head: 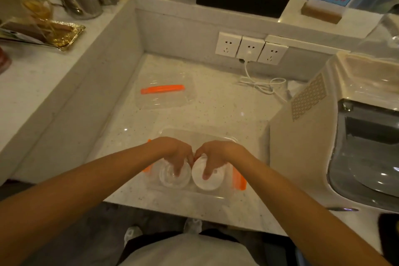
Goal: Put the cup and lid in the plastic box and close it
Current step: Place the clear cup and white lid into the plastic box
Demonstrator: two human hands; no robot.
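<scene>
A pale speckled counter (216, 110), sunk between raised ledges, carries the whole job: at its near edge sits a clear plastic box (194, 136) with orange latches (240, 178) on its left and right sides, and both bare hands are down inside it. Farther back and to the left lies the box's clear cover (165, 92), marked by an orange strip and well apart from the box, so the closing step is not yet begun. To the right stands a large cream appliance (302, 136), with a white cable (263, 85) trailing from wall sockets (250, 48) at the far side. Inside the box, the left hand (176, 153) presses its fingers (178, 169) down into a clear round piece (172, 179) on the left, and the right hand (216, 154) has its fingers (206, 175) curled onto a white-looking round piece (208, 181) just beside it; which is the cup and which the lid cannot be told through the clear plastic. The two pieces lie side by side, near touching, at the near end of the box. The loading step appears to be finishing. The next move, by this reading, calls for both hands to let go and lift clear, reach far left for the cover, seat it squarely over the rim, then snap the orange latches
</scene>
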